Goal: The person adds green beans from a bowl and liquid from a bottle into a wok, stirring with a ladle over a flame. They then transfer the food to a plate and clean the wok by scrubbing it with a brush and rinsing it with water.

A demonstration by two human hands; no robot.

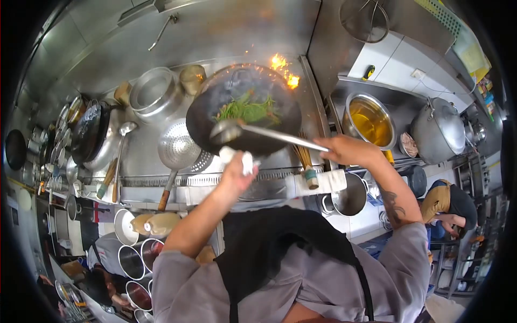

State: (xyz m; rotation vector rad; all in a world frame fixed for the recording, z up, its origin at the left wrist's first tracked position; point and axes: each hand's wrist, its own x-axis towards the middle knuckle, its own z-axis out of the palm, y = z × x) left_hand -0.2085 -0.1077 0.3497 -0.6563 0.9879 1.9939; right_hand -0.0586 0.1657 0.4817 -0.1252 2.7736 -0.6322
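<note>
A black wok (215, 121) with green vegetables (249, 109) in it sits tilted over the burner, and flames (284, 70) lick at its far rim. My left hand (237, 171) grips the wok's handle through a white cloth (247, 162). My right hand (349, 150) holds the long handle of a steel ladle (229, 130), whose bowl rests in the wok just below the greens.
A perforated strainer (177, 146) lies left of the wok, with steel pots (154, 90) and a second wok (89, 132) further left. A pot of yellow oil (370, 121) and a lidded pot (440, 134) stand right. A crouching person (449, 207) is at lower right.
</note>
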